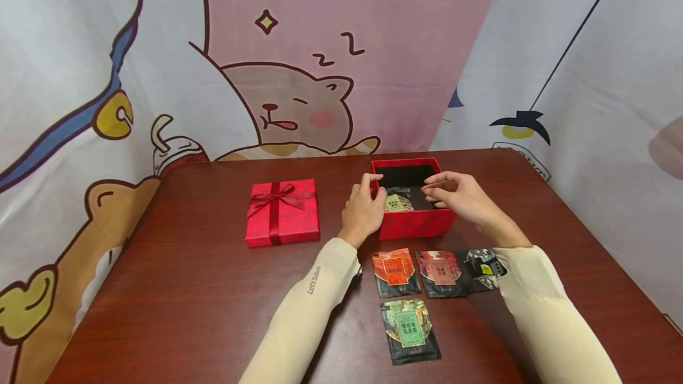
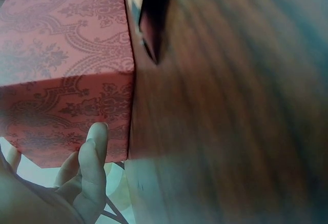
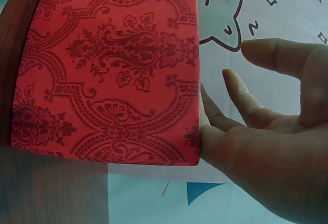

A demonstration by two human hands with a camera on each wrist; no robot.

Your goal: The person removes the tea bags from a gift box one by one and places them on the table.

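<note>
A red patterned gift box [image 1: 416,225] stands uncovered towards the back of the table, its inside dark. A tea sachet with a pale yellow label [image 1: 397,201] lies inside on the left. My left hand [image 1: 364,209] is at the box's left side; in the left wrist view its fingers [image 2: 95,167] rest along the outer wall. Over the box's right rim is my right hand [image 1: 461,195], fingertips above the opening. In the right wrist view its thumb and fingers [image 3: 246,98] are spread apart with nothing between them. What the box's front wall covers is hidden.
A red lid [image 1: 296,221] with a dark ribbon bow lies left of the box. In front of the box lie an orange sachet [image 1: 396,273], a red-pink sachet [image 1: 441,274] and a black patterned sachet [image 1: 482,265] partly under the right sleeve. Nearer is a green-labelled sachet [image 1: 409,330].
</note>
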